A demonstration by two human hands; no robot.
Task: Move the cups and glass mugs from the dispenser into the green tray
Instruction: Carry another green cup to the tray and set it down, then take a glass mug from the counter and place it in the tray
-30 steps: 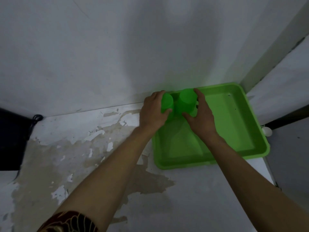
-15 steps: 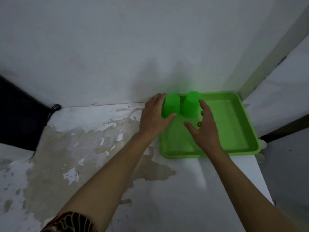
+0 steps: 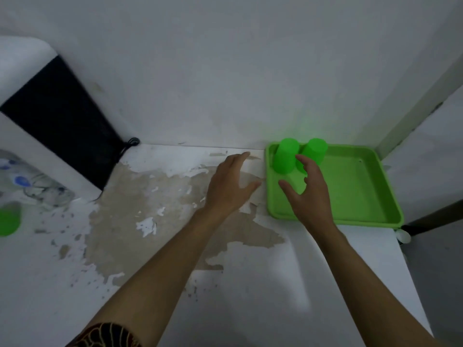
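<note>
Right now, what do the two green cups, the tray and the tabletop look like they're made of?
The two green cups look like plastic: bright, uniform, slightly translucent, matte walls. The green tray appears to be moulded plastic too, one piece with rounded corners and a soft sheen. The tabletop seems white-painted or laminated board, its coating flaked off to a dull tan layer.

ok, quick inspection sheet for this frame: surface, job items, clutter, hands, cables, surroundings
Surface: white table, paint peeled and stained across the middle.
Job's things: green tray at the far right corner; two green cups upside down, side by side in its far left corner. Another green cup and blurred glassware at the far left edge.
Clutter: nothing seen.
Hands: left hand open over the table beside the tray; right hand open over the tray, holding nothing.
Cables: black cord against the wall.
Surroundings: white wall; dark panel at left.
</note>
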